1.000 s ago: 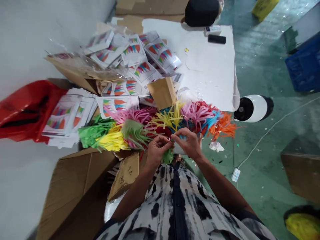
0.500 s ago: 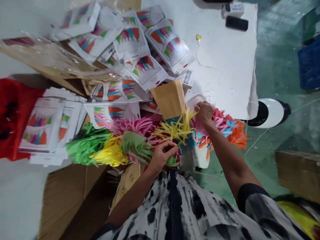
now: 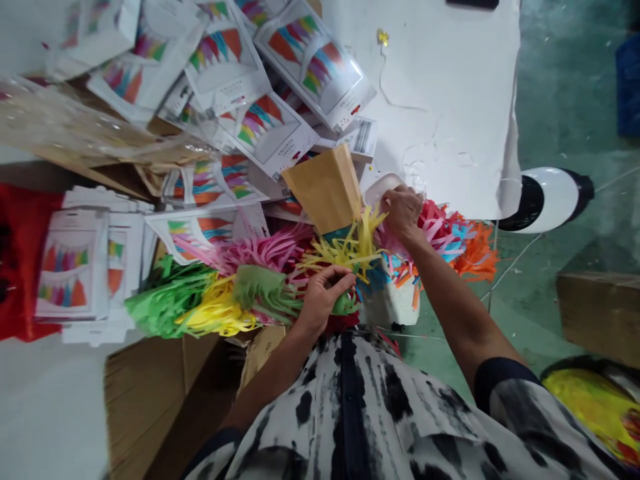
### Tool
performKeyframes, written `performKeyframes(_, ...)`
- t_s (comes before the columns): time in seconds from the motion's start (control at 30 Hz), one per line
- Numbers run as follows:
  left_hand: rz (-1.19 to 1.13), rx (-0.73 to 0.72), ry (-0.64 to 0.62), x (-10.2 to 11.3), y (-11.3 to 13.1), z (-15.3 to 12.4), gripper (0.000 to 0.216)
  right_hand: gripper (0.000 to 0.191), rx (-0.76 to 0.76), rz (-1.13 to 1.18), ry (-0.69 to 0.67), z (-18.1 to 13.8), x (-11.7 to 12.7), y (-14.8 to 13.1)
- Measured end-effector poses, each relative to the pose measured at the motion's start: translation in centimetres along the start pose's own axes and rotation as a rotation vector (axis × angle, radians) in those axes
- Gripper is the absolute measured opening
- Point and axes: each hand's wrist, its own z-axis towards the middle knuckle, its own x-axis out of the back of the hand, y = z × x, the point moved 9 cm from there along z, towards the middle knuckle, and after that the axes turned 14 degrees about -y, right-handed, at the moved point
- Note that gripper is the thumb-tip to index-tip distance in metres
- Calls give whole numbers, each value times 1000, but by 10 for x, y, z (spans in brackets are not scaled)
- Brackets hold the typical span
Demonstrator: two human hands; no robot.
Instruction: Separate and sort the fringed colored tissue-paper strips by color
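My left hand (image 3: 325, 293) is closed in a pinch at the table's front edge, over the fringed paper; what lies between thumb and forefinger is too small to make out. Just below its fingertips is a piece of green fringed paper (image 3: 346, 305). My right hand (image 3: 403, 208) reaches into a small whitish plastic tray (image 3: 383, 187), fingers curled down and their tips hidden. Yellow (image 3: 350, 252), pink (image 3: 267, 250), green (image 3: 167, 293) and orange paper tassels (image 3: 475, 257) lie in a row around both hands. A brown card box (image 3: 325, 190) stands behind the yellow tassel.
Printed garland boxes (image 3: 270, 133) pile up at the back left, with flat packs (image 3: 75, 267) beside a red bag (image 3: 15, 253). Thin string with a yellow piece (image 3: 383, 37) lies on the white table (image 3: 465, 87). A cardboard carton (image 3: 145, 400) stands below left, a black-and-white stool (image 3: 555, 200) right.
The view has shifted, so the piles and tray appear further left. My left hand stays pinched near the green paper. My right hand remains at the tray.
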Motion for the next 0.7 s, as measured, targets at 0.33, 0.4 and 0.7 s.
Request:
performKeyframes(0.33, 206, -144, 40, -14, 18, -8, 28, 10, 180, 653, 185, -90, 71, 0)
performKeyframes(0.4, 215, -155, 37, -17, 19, -9, 27, 15, 224, 899, 112, -105, 69, -2)
performKeyframes(0.7, 387, -298, 90, -41, 38, -24, 22, 29, 230, 1317, -173, -168, 48, -16)
